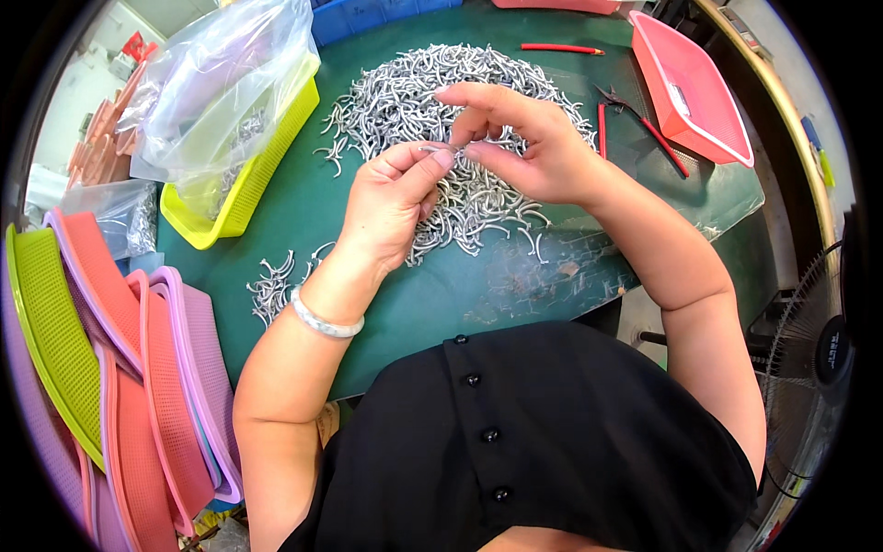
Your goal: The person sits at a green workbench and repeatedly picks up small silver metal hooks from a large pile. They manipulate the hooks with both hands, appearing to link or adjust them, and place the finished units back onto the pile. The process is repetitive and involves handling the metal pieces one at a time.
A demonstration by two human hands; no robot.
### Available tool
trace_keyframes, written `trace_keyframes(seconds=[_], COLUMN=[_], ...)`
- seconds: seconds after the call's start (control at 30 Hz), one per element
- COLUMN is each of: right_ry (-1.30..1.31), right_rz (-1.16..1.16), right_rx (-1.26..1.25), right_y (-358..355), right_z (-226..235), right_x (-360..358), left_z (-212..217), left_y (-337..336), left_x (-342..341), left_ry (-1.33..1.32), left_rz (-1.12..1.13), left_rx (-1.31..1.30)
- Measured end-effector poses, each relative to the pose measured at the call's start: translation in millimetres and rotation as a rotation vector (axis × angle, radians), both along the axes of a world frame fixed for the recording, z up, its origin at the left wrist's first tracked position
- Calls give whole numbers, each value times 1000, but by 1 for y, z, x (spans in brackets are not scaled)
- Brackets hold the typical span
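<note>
My left hand [391, 193] is closed, with thumb and forefinger pinching a small curved grey metal piece [430, 148]. Close to those fingertips is my right hand [533, 143], its thumb and forefinger spread apart and the other fingers partly bent; I see nothing held in it. Both hands are above a large heap of similar curved metal pieces [414, 83] on the green table [395, 322]. A smaller cluster of metal pieces [271, 290] lies beside my left forearm, which wears a pale bangle [324, 322].
A yellow-green basket [267, 170] with a clear plastic bag stands left of the heap. Stacked pink, purple and green baskets [166, 386] fill the lower left. At right are red-handled pliers [658, 138], a red pen-like tool [561, 48], a pink basket [690, 78] and a fan [809, 359].
</note>
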State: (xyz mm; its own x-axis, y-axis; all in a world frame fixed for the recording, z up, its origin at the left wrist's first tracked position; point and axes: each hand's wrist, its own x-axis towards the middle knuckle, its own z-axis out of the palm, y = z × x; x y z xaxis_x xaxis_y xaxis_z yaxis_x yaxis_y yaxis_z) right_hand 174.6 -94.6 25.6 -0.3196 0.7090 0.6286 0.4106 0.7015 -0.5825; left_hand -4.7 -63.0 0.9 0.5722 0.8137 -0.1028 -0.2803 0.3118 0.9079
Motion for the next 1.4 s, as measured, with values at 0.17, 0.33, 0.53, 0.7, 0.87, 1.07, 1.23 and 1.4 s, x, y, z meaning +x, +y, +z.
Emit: trace_keyframes(seconds=[0.17, 0.33, 0.53, 0.7, 0.87, 1.07, 1.23, 1.4], right_ry=[-88, -185, -466, -535, -555, -555, -555, -584], right_rz=[-78, -84, -83, -77, -87, -100, -78, -69], right_rx=[-29, -43, -120, -110, -49, -10, 18, -26], right_y=[0, 0, -2, -1, 0, -1, -2, -4], right_z=[-4, -8, -8, -13, -17, -17, -16, -17], right_x=[8, 10, 12, 12, 9, 8, 8, 4], left_z=[-3, -2, -4, -2, -1, -4, -2, -5], left_y=[0, 0, 3, 5, 5, 4, 1, -1], left_x=[0, -2, -6, -7, -8, -7, -6, -4], left_ry=[16, 48, -59, -64, -81, -57, -6, 48], left_rz=[17, -25, -84, -113, -123, -93, -6, 77], left_rx=[5, -35, -143, -199, -237, -172, -90, 53])
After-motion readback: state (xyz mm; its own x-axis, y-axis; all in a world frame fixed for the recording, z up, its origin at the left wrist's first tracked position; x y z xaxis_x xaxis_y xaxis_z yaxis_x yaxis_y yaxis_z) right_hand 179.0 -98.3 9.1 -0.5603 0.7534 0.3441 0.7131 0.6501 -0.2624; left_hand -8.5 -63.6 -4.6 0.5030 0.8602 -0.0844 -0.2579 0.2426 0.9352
